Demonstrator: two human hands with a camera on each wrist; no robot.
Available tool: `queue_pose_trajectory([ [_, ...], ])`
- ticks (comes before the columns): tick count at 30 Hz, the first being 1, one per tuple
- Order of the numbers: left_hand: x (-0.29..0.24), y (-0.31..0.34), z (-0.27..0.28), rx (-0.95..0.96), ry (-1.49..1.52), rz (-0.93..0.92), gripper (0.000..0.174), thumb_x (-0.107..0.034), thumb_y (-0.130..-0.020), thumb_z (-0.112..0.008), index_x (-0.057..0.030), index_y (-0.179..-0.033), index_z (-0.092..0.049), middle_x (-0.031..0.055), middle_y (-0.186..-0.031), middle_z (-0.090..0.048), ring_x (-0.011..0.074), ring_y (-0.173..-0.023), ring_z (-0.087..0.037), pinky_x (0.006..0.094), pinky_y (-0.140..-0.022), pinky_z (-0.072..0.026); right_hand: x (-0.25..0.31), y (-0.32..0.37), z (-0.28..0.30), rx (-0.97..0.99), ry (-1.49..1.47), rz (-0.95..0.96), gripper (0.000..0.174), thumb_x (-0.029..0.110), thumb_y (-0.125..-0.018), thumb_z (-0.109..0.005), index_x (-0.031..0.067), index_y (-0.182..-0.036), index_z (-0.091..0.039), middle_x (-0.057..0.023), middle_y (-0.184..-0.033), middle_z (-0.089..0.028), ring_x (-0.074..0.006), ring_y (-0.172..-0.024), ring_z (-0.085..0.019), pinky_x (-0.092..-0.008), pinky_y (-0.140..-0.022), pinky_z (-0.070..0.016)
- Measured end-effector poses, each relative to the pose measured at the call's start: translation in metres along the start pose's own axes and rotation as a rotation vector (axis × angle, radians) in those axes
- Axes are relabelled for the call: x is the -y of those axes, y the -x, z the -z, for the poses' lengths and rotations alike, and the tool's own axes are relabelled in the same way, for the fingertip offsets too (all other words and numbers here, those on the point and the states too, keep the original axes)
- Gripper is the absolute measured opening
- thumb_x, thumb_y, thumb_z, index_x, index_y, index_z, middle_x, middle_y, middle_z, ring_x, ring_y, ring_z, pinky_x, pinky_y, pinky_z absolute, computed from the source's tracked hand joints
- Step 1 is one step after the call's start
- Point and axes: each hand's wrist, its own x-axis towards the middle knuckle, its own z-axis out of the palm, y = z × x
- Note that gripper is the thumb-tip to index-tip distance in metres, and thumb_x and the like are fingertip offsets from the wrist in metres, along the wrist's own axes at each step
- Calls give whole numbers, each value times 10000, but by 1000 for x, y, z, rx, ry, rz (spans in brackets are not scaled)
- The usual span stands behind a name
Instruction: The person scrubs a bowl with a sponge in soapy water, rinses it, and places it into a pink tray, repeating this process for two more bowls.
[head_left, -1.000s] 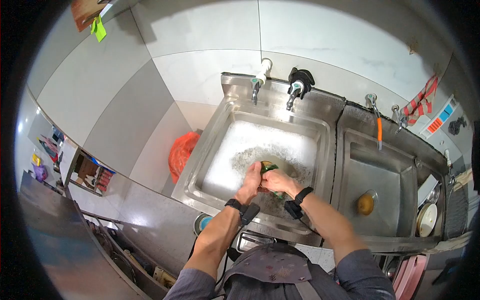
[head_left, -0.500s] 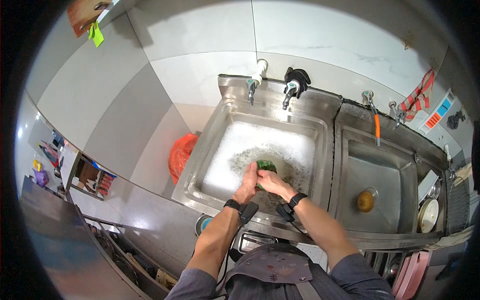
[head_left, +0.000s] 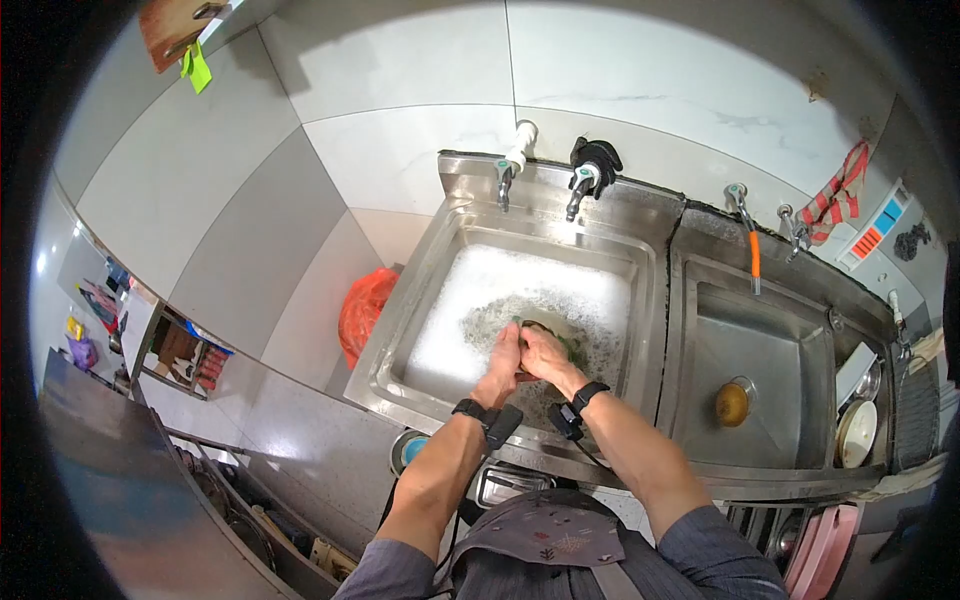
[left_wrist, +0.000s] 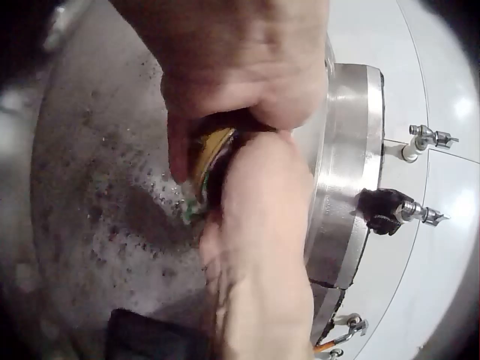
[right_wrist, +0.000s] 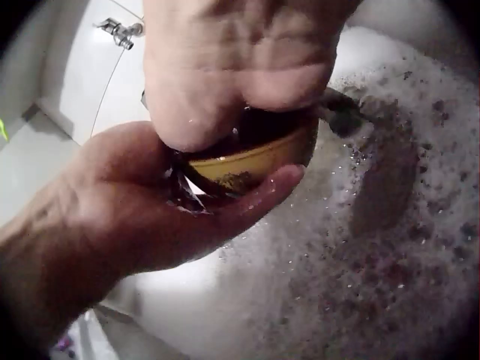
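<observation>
Both hands meet low over the soapy water in the left sink basin (head_left: 655,320). Across its underside, the left hand (head_left: 503,362) grips a round yellow-walled bowl (right_wrist: 259,161), fingers along the wall in the right wrist view. Pressed over the bowl's opening is the right hand (head_left: 546,357), its fingertips hidden inside. A dark green scrubbing cloth (right_wrist: 346,120) pokes out beside the right hand, and most of it is covered. In the left wrist view, the yellow wall (left_wrist: 214,154) shows between the two hands.
White foam (head_left: 460,290) floats around the hands. Two taps (head_left: 504,185) stand behind, one carrying a black glove (head_left: 597,160). The right basin (head_left: 770,340) holds a brownish round object (head_left: 732,403) and stacked dishes (head_left: 857,435). A red bag (head_left: 365,312) sits left of the sink.
The bowl has turned in the hands: its green side showed above the fingers half a second ago, and now green shows mainly right of the right hand. Both hands stay in place.
</observation>
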Motion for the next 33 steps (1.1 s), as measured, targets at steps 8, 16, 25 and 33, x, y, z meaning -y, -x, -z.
queue_pose_trajectory([
  [8,10,-13,16,-39,-145,-84,428,-244,-1016,-559,-144,-1415,-441,130,-1284,-587,307,-1071,-628,512,-688,-620,-9,22,38,103,354,428,187,205,-868,-609,39,-856,-693,-169,-901,-641,-346,-833,-632,-454,-809,-517],
  [16,7,-7,1,-89,-58,-197,652,165,-842,-309,-92,-1414,-485,151,-1299,-595,348,-1022,-681,500,-585,-653,-21,8,45,-39,339,149,261,254,-986,-530,4,-972,-601,-222,-1043,-604,-431,-912,-635,-529,-777,-532],
  [25,7,-32,61,-389,-282,-198,535,81,-886,-414,-61,-1392,-517,155,-1248,-643,346,-969,-704,474,-598,-660,-71,1,51,51,296,-418,409,288,-1005,-518,-33,-1247,-597,-289,-1414,-488,-472,-1239,-518,-519,-1024,-470],
  [33,18,-35,51,-404,113,12,327,6,-943,-459,79,-1244,-565,257,-1075,-659,364,-792,-718,423,-509,-638,-8,15,83,430,-274,-565,562,236,-932,-654,-29,-1403,-502,-240,-1293,-627,-332,-1190,-610,-386,-991,-490],
])
